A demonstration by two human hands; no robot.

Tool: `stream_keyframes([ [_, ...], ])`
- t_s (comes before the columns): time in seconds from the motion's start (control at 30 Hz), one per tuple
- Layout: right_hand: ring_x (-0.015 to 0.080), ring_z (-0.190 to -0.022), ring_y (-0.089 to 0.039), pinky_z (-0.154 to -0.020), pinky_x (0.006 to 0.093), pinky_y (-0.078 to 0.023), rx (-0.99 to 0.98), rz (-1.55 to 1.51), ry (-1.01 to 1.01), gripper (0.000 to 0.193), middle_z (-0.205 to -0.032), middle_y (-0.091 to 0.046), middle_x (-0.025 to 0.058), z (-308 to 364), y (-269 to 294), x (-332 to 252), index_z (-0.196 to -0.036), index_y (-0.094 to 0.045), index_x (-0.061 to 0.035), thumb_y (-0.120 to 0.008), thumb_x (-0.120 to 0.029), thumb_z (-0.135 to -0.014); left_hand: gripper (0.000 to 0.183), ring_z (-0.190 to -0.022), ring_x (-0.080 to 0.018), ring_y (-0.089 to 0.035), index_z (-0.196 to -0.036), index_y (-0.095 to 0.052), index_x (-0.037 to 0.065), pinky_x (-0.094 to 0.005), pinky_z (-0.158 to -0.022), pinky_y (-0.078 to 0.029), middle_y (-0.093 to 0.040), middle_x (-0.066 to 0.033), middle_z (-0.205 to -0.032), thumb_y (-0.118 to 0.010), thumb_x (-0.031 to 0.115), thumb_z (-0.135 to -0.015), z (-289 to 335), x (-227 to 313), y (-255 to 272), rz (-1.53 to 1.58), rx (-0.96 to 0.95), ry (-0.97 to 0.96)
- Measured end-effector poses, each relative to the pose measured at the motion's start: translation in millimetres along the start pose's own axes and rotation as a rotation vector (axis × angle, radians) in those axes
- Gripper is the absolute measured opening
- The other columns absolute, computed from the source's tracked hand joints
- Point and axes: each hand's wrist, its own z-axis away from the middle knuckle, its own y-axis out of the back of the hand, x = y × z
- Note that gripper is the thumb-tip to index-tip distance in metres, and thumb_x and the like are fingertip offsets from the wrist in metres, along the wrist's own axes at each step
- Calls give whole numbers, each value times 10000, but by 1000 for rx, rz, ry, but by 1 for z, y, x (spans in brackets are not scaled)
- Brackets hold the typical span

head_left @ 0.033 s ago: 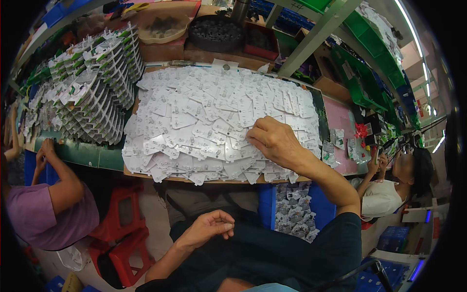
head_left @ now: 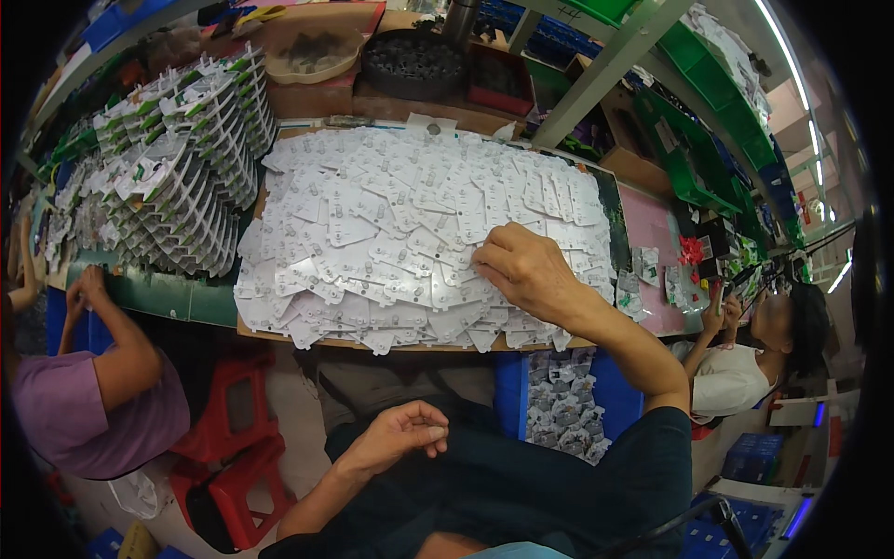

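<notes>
A broad layer of overlapping white plastic pieces [head_left: 372, 224], with small clear posts standing on them, covers the table before me. My right hand [head_left: 531, 270] reaches over the right half of this layer. Its fingers are bent and pinched together at the surface; whether a piece is between the fingertips is hidden. Over my lap, below the table edge, hangs my left hand [head_left: 402, 436]. Its fingers are curled in with the thumb against them, and nothing shows in it.
Stacked white-and-green assemblies [head_left: 177, 177] rise at the left. A blue bin [head_left: 510, 391] with grey-white parts stands under the table edge. A round black tray [head_left: 413, 61] sits at the back. People work left and right; red stools [head_left: 244, 484] stand at lower left.
</notes>
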Motion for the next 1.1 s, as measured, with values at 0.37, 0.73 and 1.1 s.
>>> stream_keyframes([
  [0.37, 271, -736, -635, -619, 353, -515, 116, -258, -67, 197, -837, -620, 111, 22, 3, -25, -977, -658, -24, -734, -101, -812, 175, -862, -188, -663, -1116, -563, 1, -256, -725, -552, -661, -167, -1059, -583, 59, -953, -8, 26, -4, 224, 24, -190],
  [0.73, 230, -650, -603, -569, 333, -478, -5, -693, -159, 210, -801, -599, 95, 85, -31, -95, -993, -667, -47, -705, -214, -871, 182, -794, -216, -690, -1095, -515, -10, -272, -673, -574, -672, -169, -929, -599, 52, -945, -19, 29, -20, 53, 153, -281],
  [1.1, 270, -698, -608, -606, 365, -476, 152, -588, -68, 143, -812, -590, 96, 92, -37, -81, -923, -668, -43, -720, -138, -828, 244, -940, -303, -690, -1160, -477, -46, -359, -828, -592, -646, -225, -1059, -549, 101, -978, -26, 37, -34, 99, 245, -176],
])
